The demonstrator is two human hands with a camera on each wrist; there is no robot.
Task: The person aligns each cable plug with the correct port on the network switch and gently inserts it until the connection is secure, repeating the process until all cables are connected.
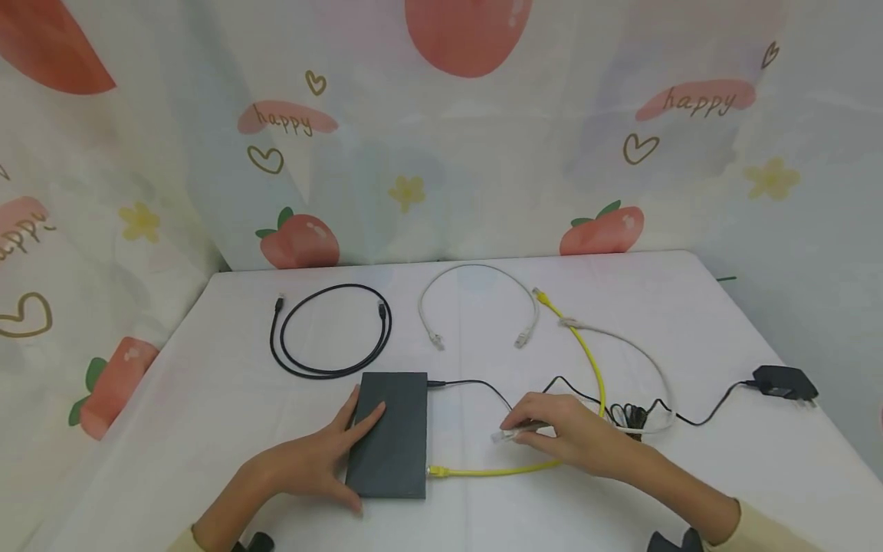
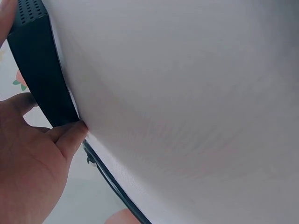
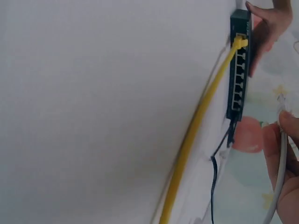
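Observation:
A dark network switch [image 1: 393,445] lies flat on the white-covered table. My left hand [image 1: 306,464] holds it at its left side, with the thumb by the near corner and fingers spread over the top and far edge. To the right of the switch, my right hand [image 1: 579,435] pinches a white Ethernet cable near its clear plug [image 1: 502,436], apart from the ports. In the right wrist view, a row of ports [image 3: 238,79] shows on the switch, one of them filled by a yellow Ethernet cable [image 3: 196,116]. A thin black power cord [image 1: 469,382] joins the switch's same side.
A coiled black cable [image 1: 324,374] lies at the back left. Behind the switch rests another white Ethernet cable [image 1: 476,266]. The yellow cable's loose end [image 1: 541,297] points toward the back. A black power adapter [image 1: 784,382] sits near the right edge, its bundled cord [image 1: 629,416] beside my right hand.

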